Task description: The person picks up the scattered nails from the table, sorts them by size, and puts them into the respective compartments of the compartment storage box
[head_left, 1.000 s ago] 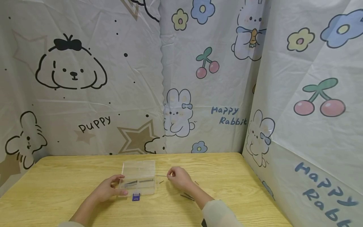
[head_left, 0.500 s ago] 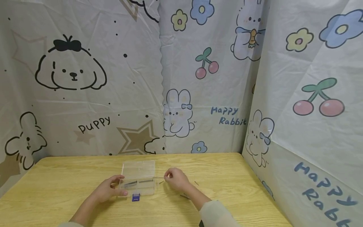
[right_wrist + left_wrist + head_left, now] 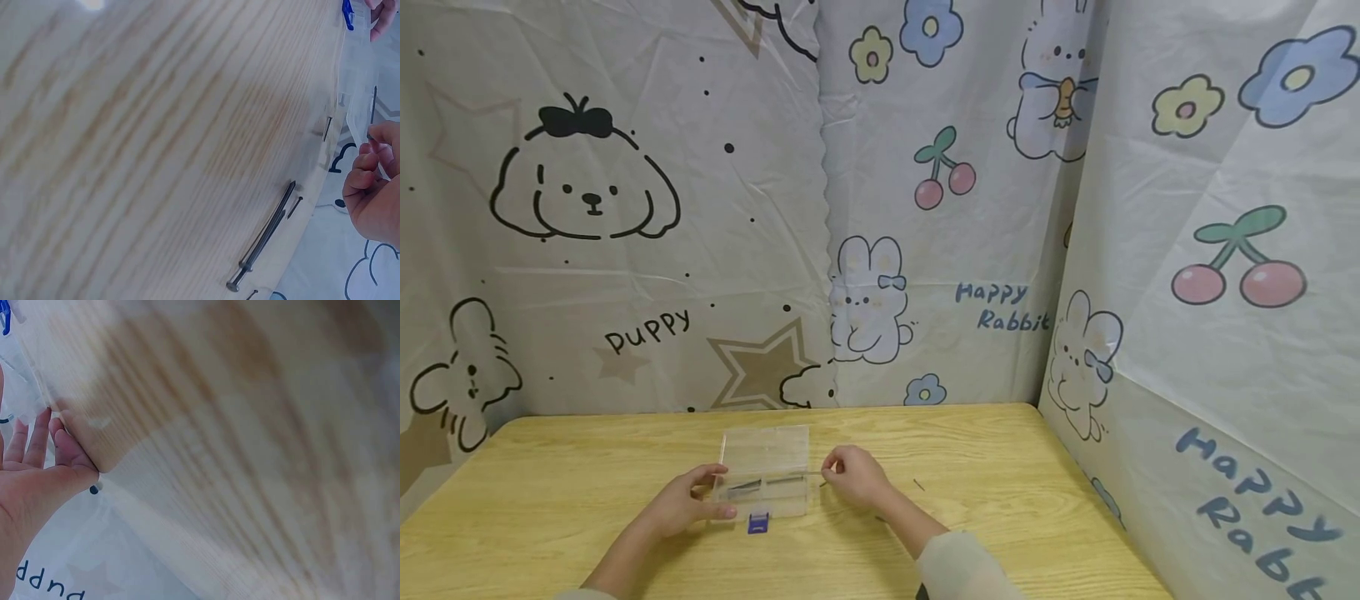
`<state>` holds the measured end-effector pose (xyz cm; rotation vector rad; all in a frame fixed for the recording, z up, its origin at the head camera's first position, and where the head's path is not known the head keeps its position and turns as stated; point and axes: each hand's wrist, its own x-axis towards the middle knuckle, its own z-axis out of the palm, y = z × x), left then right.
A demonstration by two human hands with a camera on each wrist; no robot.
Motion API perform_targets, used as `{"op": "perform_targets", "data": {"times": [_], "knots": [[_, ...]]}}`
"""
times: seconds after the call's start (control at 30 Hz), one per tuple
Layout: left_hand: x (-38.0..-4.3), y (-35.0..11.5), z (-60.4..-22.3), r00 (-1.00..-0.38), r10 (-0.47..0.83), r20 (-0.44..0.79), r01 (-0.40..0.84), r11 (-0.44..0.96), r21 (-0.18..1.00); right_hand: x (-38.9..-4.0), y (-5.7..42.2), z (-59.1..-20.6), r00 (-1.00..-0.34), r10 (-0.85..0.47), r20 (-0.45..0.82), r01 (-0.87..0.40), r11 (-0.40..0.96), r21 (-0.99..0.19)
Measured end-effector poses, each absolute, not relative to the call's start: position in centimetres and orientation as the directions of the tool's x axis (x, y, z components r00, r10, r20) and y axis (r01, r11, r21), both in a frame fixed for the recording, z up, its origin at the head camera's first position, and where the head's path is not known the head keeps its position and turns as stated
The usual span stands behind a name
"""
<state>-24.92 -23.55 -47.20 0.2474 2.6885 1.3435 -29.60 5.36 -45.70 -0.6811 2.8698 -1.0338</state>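
A clear plastic box [image 3: 765, 450] lies with its lid laid back and a blue latch [image 3: 758, 523] at its front edge. Dark nails [image 3: 744, 487] show in its compartments. My left hand [image 3: 681, 502] holds the box by its left side, thumb at the front corner and fingers toward the back. Between thumb and fingertips, my right hand [image 3: 857, 477] pinches a long thin nail [image 3: 374, 106]. Its free end points left and overlaps the right edge of the box in the head view.
On the wooden table [image 3: 587, 467], right of the box, several loose nails lie: thick long nails [image 3: 265, 237] side by side, a small nail [image 3: 295, 207] beside them and another short nail [image 3: 327, 129] nearer the box. Printed cloth [image 3: 760, 208] walls the back and right side.
My right hand has moved left with the nail, bringing its tip from beside the box to over its right edge. My left hand and the box have stayed in place.
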Motion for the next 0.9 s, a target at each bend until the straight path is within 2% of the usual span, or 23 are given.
{"op": "perform_targets", "data": {"times": [0.9], "knots": [[-25.0, -23.5, -47.3, -0.981, 0.189, -0.039, 0.083, 0.597, 0.798, -29.3, 2.7, -46.4, -0.895, -0.427, 0.128, -0.408, 0.667, -0.624]]}}
